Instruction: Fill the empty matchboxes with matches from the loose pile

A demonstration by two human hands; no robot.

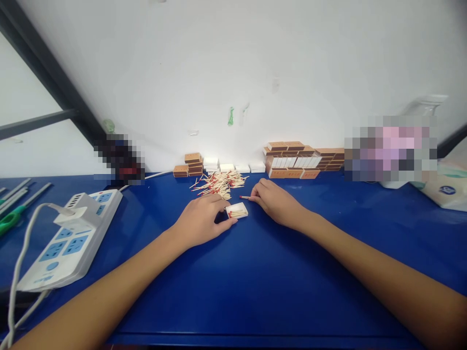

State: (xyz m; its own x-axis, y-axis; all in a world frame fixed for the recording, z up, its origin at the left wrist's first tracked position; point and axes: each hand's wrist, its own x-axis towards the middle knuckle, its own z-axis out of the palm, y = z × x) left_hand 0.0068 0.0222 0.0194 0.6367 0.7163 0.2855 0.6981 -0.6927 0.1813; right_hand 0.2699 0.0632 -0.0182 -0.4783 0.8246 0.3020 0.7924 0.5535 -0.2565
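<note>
My left hand [204, 217] grips a small white matchbox tray [242, 208] between thumb and fingers, low over the blue table. Several red-tipped matches [238, 213] lie inside the tray. To its right, my right hand [272, 200] pinches a single match [244, 197] by its plain end, the red head pointing left toward the tray. Just behind my left hand spreads a loose heap of matches [221, 183], heads facing various ways.
White trays [210, 164] and brown matchboxes [193, 158] line the wall behind the heap. More matchboxes [292, 172] are stacked at right. A power strip [73, 243] with a white cable stands left, near green-handled tools [12, 218]. A tissue pack [445, 189] lies far right.
</note>
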